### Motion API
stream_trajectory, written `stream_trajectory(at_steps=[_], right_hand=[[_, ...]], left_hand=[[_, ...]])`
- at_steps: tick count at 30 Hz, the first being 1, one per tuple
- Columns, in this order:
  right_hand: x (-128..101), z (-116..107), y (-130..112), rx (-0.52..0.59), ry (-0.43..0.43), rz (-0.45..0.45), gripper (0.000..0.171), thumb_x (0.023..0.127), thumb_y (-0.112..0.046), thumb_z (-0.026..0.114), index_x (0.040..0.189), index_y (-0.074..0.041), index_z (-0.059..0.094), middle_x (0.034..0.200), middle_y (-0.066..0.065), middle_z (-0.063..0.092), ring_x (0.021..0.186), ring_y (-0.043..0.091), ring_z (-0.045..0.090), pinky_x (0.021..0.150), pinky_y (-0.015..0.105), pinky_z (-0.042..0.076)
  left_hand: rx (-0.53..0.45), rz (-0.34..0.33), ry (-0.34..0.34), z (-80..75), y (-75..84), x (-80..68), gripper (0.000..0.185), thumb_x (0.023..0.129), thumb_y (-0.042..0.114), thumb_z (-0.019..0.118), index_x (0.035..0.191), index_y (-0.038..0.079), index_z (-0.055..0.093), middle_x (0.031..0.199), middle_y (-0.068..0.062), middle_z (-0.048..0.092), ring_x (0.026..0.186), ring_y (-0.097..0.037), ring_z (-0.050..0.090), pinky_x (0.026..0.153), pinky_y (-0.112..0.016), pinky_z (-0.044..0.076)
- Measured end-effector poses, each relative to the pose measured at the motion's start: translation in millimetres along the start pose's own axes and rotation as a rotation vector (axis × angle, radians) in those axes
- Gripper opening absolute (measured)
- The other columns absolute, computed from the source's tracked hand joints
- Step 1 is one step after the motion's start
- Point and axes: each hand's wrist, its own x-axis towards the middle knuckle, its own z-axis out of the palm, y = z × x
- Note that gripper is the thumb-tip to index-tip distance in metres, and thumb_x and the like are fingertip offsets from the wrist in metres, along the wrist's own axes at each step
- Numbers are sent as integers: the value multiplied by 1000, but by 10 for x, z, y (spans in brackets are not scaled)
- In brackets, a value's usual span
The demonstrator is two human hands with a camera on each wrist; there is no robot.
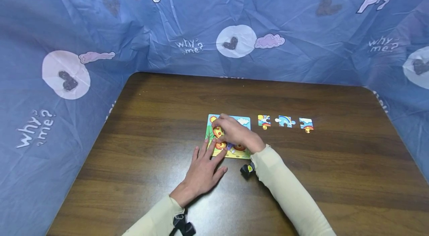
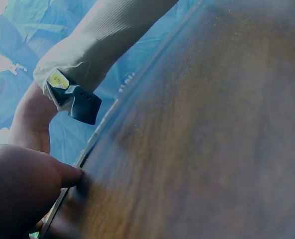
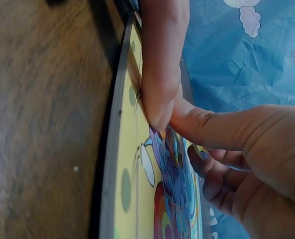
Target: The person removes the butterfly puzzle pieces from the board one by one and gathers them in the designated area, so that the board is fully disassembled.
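Note:
A flat jigsaw puzzle board with a bright cartoon picture lies on the table, partly covered by both hands. My right hand reaches over it from the right, fingers curled down. In the right wrist view, its thumb and fingers pinch a small puzzle piece, mostly hidden, close over the picture. My left hand lies spread at the board's lower left, fingers straight and fingertips on it. One left finger presses on the board's surface beside the right thumb.
Right of the board, three loose puzzle pieces lie in a row: a left one, a middle one and a right one. The brown wooden table is bordered by a blue printed cloth. Black wrist cameras hang at both sleeves.

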Motion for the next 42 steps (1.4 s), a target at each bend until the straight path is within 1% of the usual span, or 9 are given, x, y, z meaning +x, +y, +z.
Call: stream_trajectory(at_steps=[4, 8, 15, 22, 29, 34, 42], right_hand=[[-10, -12, 34, -24, 1, -41, 47, 84, -17, 81, 127, -5, 67, 122, 13, 64, 101, 22, 62, 90, 38, 54], [-30, -27, 66, -14, 19, -69, 47, 85, -16, 80, 129, -4, 67, 122, 14, 65, 98, 22, 63, 86, 37, 55], [-69, -40, 127, -3, 64, -59, 44, 87, -15, 78, 129, -5, 67, 119, 14, 65, 92, 20, 62, 79, 34, 55], [-135, -63, 169, 16, 117, -91, 43, 86, -14, 78, 127, -4, 68, 115, 14, 66, 91, 21, 63, 77, 33, 55], [-236, -148, 216, 45, 141, -59, 46, 84, -16, 80, 127, -5, 68, 110, 13, 64, 89, 20, 60, 76, 32, 53], [-330, -204, 273, 40, 160, -44, 47, 84, -19, 81, 127, -5, 68, 107, 12, 63, 86, 20, 59, 72, 30, 50], [-469, -262, 378, 72, 162, -6, 48, 85, -18, 80, 129, -3, 67, 112, 14, 63, 88, 21, 60, 74, 31, 51]], left_hand=[[2, -2, -4, 5, 0, 4, 55, 98, 45, 57, 148, 23, 50, 162, -20, 34, 152, -46, 26, 117, -68, 27], [-2, -9, -8, 0, 2, 7, 55, 98, 45, 56, 148, 23, 50, 163, -20, 32, 152, -45, 25, 117, -67, 27], [-8, -14, -12, -7, 10, 6, 55, 98, 45, 56, 149, 24, 49, 163, -20, 31, 153, -44, 24, 118, -67, 26], [-5, -14, -8, -6, 10, 8, 55, 98, 45, 56, 149, 24, 49, 163, -20, 32, 153, -44, 24, 118, -67, 26], [-4, -2, 12, 3, 4, 4, 56, 98, 45, 57, 148, 24, 50, 162, -21, 34, 152, -45, 26, 117, -67, 27], [-9, -13, -2, -3, 6, 9, 56, 98, 45, 57, 149, 24, 49, 162, -21, 32, 152, -45, 25, 118, -67, 26], [-10, -21, -20, 5, -3, 15, 57, 98, 47, 56, 150, 25, 47, 163, -20, 31, 153, -44, 24, 119, -67, 24]])
